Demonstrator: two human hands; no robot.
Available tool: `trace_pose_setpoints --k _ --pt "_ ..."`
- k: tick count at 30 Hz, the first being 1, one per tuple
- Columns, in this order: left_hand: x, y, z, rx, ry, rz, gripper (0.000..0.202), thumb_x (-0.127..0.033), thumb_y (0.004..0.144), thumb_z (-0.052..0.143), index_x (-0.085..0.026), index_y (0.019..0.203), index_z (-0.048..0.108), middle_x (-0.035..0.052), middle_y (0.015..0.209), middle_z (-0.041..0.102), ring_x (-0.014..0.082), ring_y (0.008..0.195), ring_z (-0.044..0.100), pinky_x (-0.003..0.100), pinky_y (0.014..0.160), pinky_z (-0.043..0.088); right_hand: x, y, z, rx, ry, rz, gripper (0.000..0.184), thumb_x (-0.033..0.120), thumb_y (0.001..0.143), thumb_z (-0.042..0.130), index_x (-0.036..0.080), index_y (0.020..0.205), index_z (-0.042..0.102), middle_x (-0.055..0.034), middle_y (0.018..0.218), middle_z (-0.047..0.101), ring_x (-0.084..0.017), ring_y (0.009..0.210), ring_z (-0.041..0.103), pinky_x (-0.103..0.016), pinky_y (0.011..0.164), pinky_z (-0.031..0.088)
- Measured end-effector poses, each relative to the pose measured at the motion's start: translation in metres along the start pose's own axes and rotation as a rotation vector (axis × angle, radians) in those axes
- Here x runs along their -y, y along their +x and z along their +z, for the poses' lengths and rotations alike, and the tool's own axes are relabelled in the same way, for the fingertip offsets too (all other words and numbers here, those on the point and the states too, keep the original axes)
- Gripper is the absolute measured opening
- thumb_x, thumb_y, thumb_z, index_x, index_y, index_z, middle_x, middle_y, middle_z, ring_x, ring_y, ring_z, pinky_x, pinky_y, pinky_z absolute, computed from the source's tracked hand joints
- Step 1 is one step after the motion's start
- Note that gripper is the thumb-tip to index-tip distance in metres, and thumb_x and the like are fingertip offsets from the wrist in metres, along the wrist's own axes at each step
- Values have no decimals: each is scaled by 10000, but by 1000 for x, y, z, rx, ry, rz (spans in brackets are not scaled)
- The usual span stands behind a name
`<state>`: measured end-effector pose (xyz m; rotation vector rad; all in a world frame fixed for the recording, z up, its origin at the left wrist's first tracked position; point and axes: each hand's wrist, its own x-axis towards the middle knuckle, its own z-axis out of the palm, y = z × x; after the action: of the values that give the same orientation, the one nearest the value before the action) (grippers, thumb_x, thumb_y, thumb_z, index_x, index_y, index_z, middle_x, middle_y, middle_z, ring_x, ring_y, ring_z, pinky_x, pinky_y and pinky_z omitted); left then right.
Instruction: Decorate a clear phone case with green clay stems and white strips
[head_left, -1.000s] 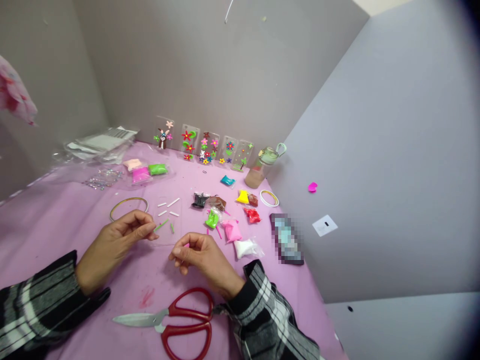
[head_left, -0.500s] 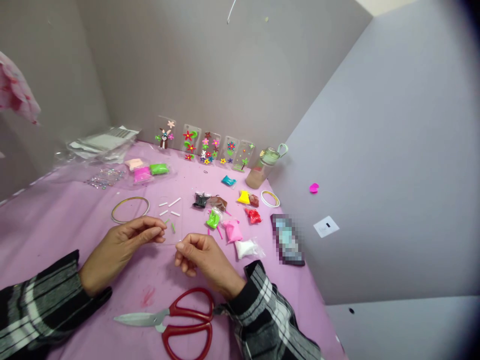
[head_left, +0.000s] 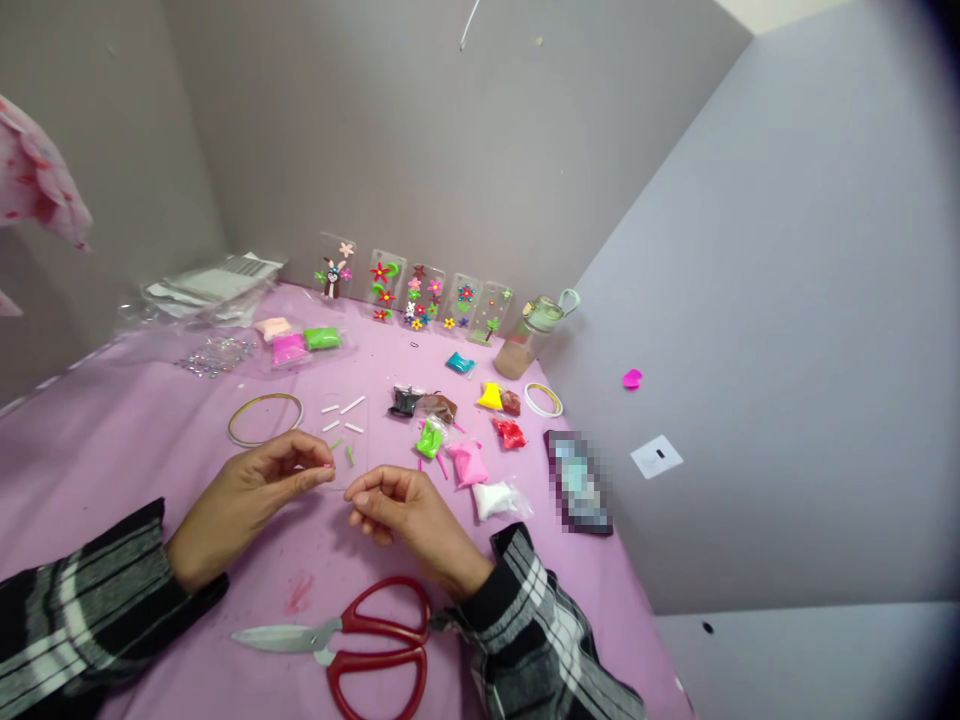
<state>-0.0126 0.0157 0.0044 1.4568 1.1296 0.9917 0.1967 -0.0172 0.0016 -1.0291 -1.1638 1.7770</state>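
Note:
My left hand (head_left: 259, 495) is closed in a pinch, with a tiny pink bit of clay (head_left: 328, 466) showing at its fingertips. To its right, my right hand (head_left: 409, 515) has thumb and forefinger pressed together; whatever may be between them is too small to make out. Just beyond both hands lies a clear plastic sheet (head_left: 360, 445). On it are several thin white clay strips (head_left: 352, 405) and green clay strips (head_left: 349, 455). Large scissors with red handles (head_left: 382, 625) rest on the table in front of me, their blades pointing left.
Packets of coloured clay, among them pink (head_left: 469, 463), white (head_left: 493, 500) and black (head_left: 405, 401), lie right of the sheet. A phone (head_left: 579, 483) is at the right edge. Decorated clear cards (head_left: 425, 300) and a bottle (head_left: 527, 340) stand behind. A tape ring (head_left: 265, 418) lies left.
My left fingers have shifted slightly, and the pink bit now shows at their tips. My right fingertips have moved a little left. The whole view has shifted slightly.

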Motion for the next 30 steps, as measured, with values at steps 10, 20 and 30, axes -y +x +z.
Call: trace_pose_setpoints --k 10,20,30 --pt "6 5 -5 -9 -40 -73 314 -576 799 764 -262 804 755 -16 771 688 189 791 633 242 743 513 37 23 9 -68 -264 -232 230 351 846 756 189 709 667 42 666 618 -100 616 502 -244 636 401" --pt "7 8 -4 1 -112 -103 370 -618 798 749 -250 787 713 -39 773 636 165 776 626 229 755 510 20 38 18 -184 -343 -337 30 215 847 725 195 832 707 36 760 658 -117 653 527 -240 626 416" --pt "-1 7 -3 53 -58 -99 414 -617 831 660 -229 687 666 -9 685 628 199 747 596 292 795 475 15 37 17 -183 -368 -393 72 243 899 688 206 872 744 22 787 686 -126 679 548 -251 660 443"
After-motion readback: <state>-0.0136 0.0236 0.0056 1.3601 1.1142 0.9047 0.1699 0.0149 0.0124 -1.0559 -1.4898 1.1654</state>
